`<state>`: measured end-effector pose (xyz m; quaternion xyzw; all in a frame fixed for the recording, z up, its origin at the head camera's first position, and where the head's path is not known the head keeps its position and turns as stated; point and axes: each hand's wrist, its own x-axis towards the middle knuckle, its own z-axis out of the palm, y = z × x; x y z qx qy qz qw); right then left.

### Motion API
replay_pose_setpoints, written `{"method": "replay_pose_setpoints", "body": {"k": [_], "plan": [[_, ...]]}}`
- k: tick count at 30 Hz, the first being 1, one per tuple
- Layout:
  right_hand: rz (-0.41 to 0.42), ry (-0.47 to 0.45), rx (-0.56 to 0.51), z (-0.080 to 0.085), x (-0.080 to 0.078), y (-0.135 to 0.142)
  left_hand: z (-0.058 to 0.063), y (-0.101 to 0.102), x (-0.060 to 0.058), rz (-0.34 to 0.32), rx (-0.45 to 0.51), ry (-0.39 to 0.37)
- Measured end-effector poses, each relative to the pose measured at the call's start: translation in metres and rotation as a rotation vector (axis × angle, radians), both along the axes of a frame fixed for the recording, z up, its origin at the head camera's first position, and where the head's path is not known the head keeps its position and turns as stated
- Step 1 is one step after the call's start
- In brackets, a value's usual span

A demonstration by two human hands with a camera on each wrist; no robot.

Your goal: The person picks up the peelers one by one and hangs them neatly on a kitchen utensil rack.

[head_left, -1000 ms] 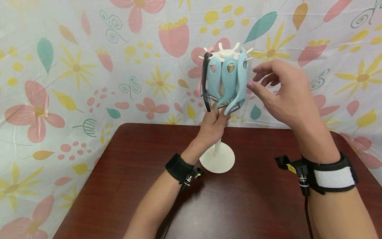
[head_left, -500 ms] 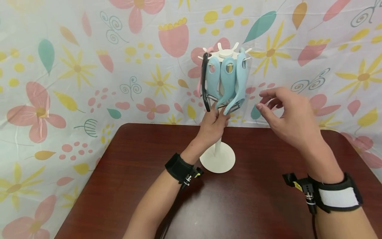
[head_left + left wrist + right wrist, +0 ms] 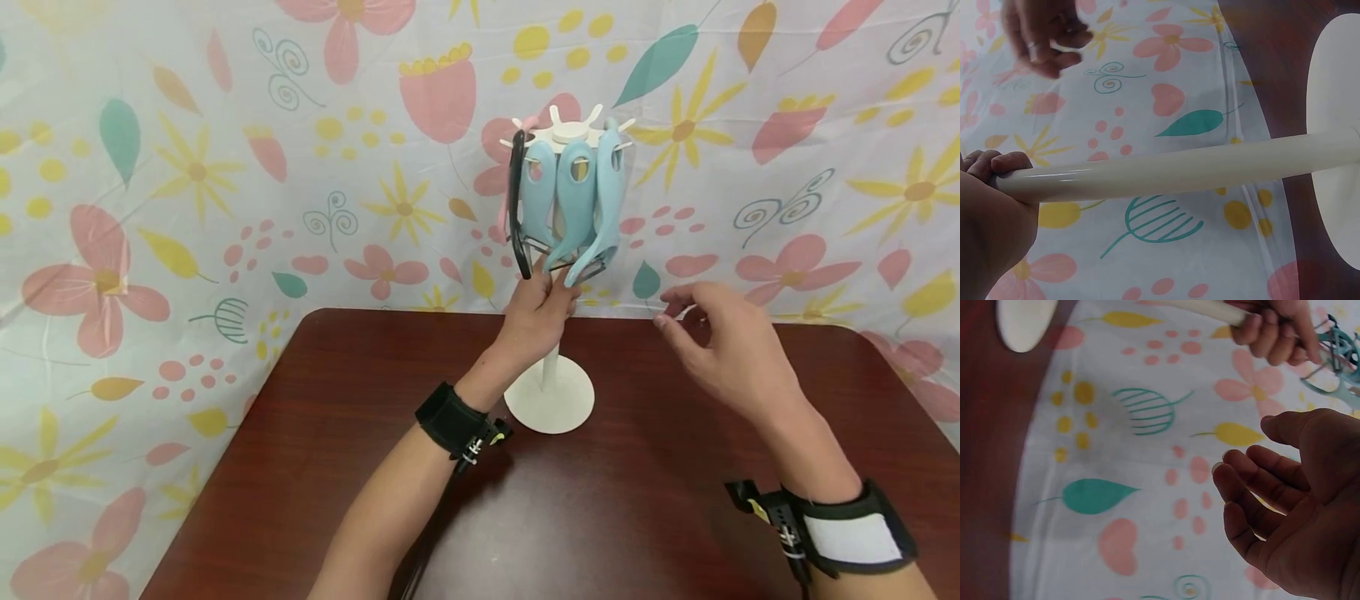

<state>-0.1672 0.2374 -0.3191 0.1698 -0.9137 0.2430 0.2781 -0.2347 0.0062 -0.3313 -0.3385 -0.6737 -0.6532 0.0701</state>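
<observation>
My left hand (image 3: 534, 317) grips the upper part of a white stand's pole (image 3: 1179, 165), its fingers wrapped around it. The stand's round base (image 3: 550, 396) rests on the table. At its top is a white ring of prongs (image 3: 570, 132). Several light blue pieces with curved, holed handles (image 3: 576, 196) hang from the prongs, with dark bars at their lower ends. A long black piece (image 3: 517, 204) hangs at the left, partly covering a pink one (image 3: 503, 218). To the right of the stand, my right hand (image 3: 731, 354) hovers with loosely bent fingers, holding nothing.
The stand's base is on a dark reddish-brown table (image 3: 637, 500) with rounded far corners. A cloth printed with flowers and leaves (image 3: 405, 125) hangs behind it. Both wrists wear black straps (image 3: 452, 419) with small cameras and cables.
My right hand has moved down and slightly right, away from the blue pieces. The left hand keeps its grip on the pole, and the hanging pieces look unchanged.
</observation>
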Motion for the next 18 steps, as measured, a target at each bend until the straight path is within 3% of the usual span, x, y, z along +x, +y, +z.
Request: {"method": "replay_pose_setpoints", "body": {"k": [11,18], "plan": [[-0.008,-0.086,0.051,-0.05,0.01,0.016,0.001,-0.001,-0.002,-0.035,0.009,0.007],[-0.051,-0.147,0.076,-0.068,0.015,0.029,0.003,-0.002,-0.001,-0.058,0.011,0.001]]}}
